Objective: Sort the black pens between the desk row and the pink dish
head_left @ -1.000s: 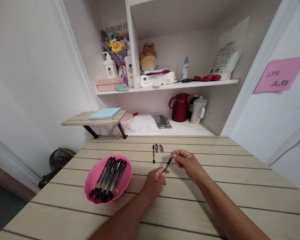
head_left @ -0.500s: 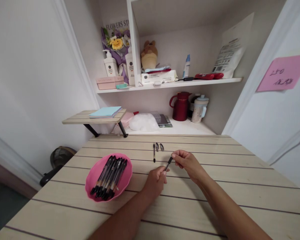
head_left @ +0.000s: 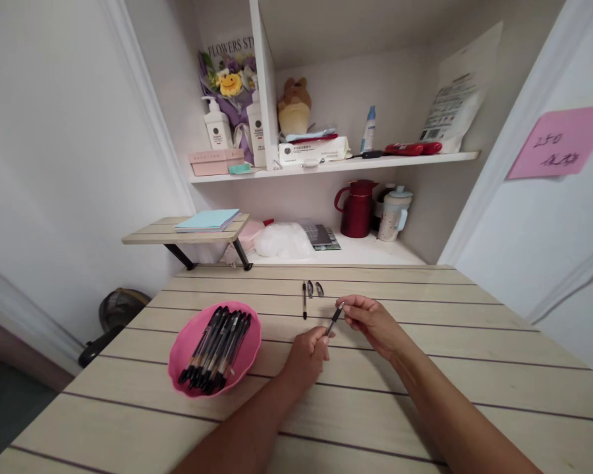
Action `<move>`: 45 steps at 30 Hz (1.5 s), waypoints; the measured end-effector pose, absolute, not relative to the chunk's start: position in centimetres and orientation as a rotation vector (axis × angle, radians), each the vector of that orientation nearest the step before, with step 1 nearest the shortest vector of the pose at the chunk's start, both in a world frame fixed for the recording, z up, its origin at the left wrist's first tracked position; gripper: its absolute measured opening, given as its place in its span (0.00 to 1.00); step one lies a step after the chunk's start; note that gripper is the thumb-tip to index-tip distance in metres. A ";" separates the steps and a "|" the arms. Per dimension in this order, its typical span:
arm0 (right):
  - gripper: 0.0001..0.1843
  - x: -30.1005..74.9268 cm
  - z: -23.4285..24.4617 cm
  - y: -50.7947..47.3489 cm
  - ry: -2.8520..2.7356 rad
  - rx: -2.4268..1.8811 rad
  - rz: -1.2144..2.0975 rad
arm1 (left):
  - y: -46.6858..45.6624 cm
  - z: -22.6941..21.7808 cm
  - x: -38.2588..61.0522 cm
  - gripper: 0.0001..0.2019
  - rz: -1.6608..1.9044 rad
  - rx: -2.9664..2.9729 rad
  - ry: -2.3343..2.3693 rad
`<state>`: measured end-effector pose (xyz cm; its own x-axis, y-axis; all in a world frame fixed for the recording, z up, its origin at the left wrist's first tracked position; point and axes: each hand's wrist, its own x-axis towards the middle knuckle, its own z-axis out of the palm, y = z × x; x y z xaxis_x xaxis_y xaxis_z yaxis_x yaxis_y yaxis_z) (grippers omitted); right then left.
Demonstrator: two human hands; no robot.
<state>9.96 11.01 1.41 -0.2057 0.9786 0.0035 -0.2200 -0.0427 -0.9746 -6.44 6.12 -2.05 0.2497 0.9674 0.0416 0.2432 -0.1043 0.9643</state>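
A slim pen with a black grip slants up and to the right above the table. My left hand is closed around its lower barrel. At the upper end, my right hand pinches the pen's silver tip between thumb and fingers. Beyond my hands, another pen lies on the table, with two small dark caps to its right. To the left, a pink bowl with a wavy rim holds a bundle of several capped black pens.
The wood-striped table runs back to a white shelf unit. A small raised stand with blue paper is at the back left. On the lower shelf are a dark red jug and a light cup.
My right fingers have shifted slightly at the pen's upper end, and its silver tip now shows. My left hand keeps its hold in nearly the same place.
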 end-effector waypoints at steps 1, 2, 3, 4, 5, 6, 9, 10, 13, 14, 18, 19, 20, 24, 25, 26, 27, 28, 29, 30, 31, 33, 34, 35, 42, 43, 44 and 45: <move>0.16 10.0 1.4 11.0 -1.160 -0.946 1.476 | 6.1 -2.1 -6.4 0.18 0.942 1.561 1.165; 0.15 10.0 1.4 11.1 -1.152 -0.952 1.470 | 6.2 -2.1 -6.5 0.17 0.942 1.564 1.165; 0.14 10.1 1.3 11.1 -1.151 -0.959 1.461 | 6.2 -2.2 -6.5 0.17 0.943 1.566 1.166; 0.13 10.1 1.3 11.1 -1.157 -0.963 1.456 | 6.2 -2.2 -6.5 0.17 0.942 1.569 1.167; 0.13 10.1 1.3 11.1 -1.164 -0.964 1.458 | 6.2 -2.2 -6.5 0.17 0.941 1.572 1.169; 0.14 10.2 1.2 11.1 -1.170 -0.964 1.468 | 6.2 -2.2 -6.5 0.17 0.940 1.575 1.170; 0.16 10.3 1.2 11.1 -1.160 -0.961 1.511 | 6.2 -2.1 -6.5 0.18 0.933 1.589 1.169; 0.16 10.2 1.2 11.1 -1.154 -0.964 1.515 | 6.2 -2.1 -6.5 0.18 0.932 1.592 1.169; 0.14 10.2 1.1 11.1 -1.151 -0.978 1.482 | 6.2 -2.1 -6.5 0.18 0.925 1.595 1.174; 0.14 10.1 1.1 11.1 -1.158 -0.977 1.475 | 6.2 -2.0 -6.5 0.18 0.923 1.596 1.177; 0.16 10.2 1.2 11.1 -1.184 -0.949 1.524 | 6.1 -2.0 -6.5 0.18 0.920 1.603 1.188; 0.16 10.2 1.2 11.0 -1.178 -0.952 1.528 | 6.1 -2.0 -6.5 0.18 0.921 1.605 1.190; 0.16 10.1 1.2 11.1 -1.169 -0.958 1.522 | 6.1 -2.0 -6.5 0.18 0.921 1.607 1.191; 0.14 10.0 0.9 11.1 -1.165 -0.954 1.484 | 6.1 -1.9 -6.5 0.17 0.915 1.619 1.182; 0.13 10.0 0.9 11.1 -1.175 -0.945 1.494 | 6.1 -1.9 -6.5 0.17 0.913 1.622 1.180; 0.13 10.0 0.9 11.1 -1.182 -0.938 1.508 | 6.1 -2.0 -6.5 0.17 0.913 1.624 1.180; 0.14 10.0 0.9 11.1 -1.185 -0.937 1.521 | 6.1 -2.0 -6.5 0.17 0.914 1.625 1.180; 0.14 10.0 0.9 11.1 -1.180 -0.939 1.529 | 6.1 -2.0 -6.5 0.17 0.917 1.624 1.181; 0.14 10.0 0.9 11.1 -1.170 -0.945 1.529 | 6.1 -2.0 -6.5 0.17 0.920 1.623 1.182; 0.13 10.0 0.8 11.2 -1.158 -0.951 1.523 | 6.1 -2.0 -6.5 0.17 0.923 1.623 1.183; 0.12 10.0 0.8 11.2 -1.150 -0.955 1.514 | 6.2 -2.1 -6.5 0.17 0.924 1.624 1.184; 0.12 10.0 0.7 11.2 -1.150 -0.954 1.504 | 6.2 -2.1 -6.5 0.17 0.924 1.626 1.185; 0.13 10.0 0.7 11.2 -1.159 -0.949 1.509 | 6.2 -2.1 -6.5 0.17 0.924 1.626 1.187; 0.13 10.0 0.8 11.1 -1.169 -0.942 1.517 | 6.2 -2.1 -6.5 0.18 0.924 1.624 1.187; 0.15 10.0 0.7 11.2 -1.129 -0.972 1.485 | 6.2 -2.2 -6.5 0.18 0.923 1.610 1.191; 0.15 10.0 0.6 11.2 -1.132 -0.976 1.479 | 6.2 -2.2 -6.5 0.18 0.923 1.607 1.188; 0.15 10.0 0.6 11.2 -1.139 -0.972 1.482 | 6.2 -2.2 -6.5 0.18 0.922 1.603 1.185; 0.15 10.0 0.6 11.2 -1.149 -0.965 1.491 | 6.2 -2.2 -6.5 0.18 0.921 1.598 1.184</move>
